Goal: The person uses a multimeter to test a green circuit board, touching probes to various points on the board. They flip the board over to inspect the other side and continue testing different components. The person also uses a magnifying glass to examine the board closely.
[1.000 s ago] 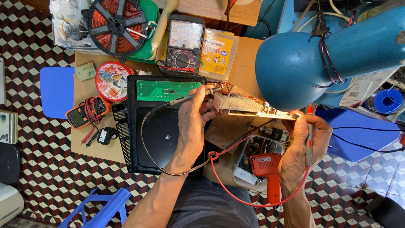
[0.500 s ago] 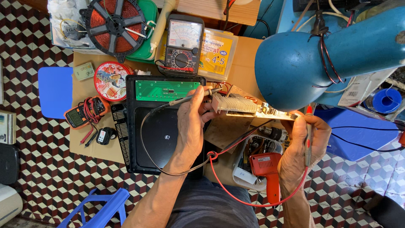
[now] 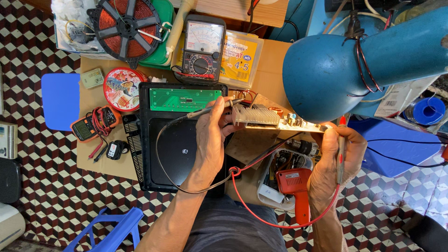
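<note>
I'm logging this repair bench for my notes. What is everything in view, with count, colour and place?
black probe: 1, black, in left hand, tip by heatsink
red probe: 1, red, in right hand
circuit board: 1, pale with silver heatsink, centre
cooktop shell: 1, black, under left hand
green board: 1, green, top of shell
analog meter: 1, black, top centre
digital meter: 1, orange, left
coil: 1, copper on black spokes, top left
round tin: 1, red, left
lamp: 1, blue, upper right
solder gun: 1, red, bottom
left hand: 1, centre
right hand: 1, right
</note>
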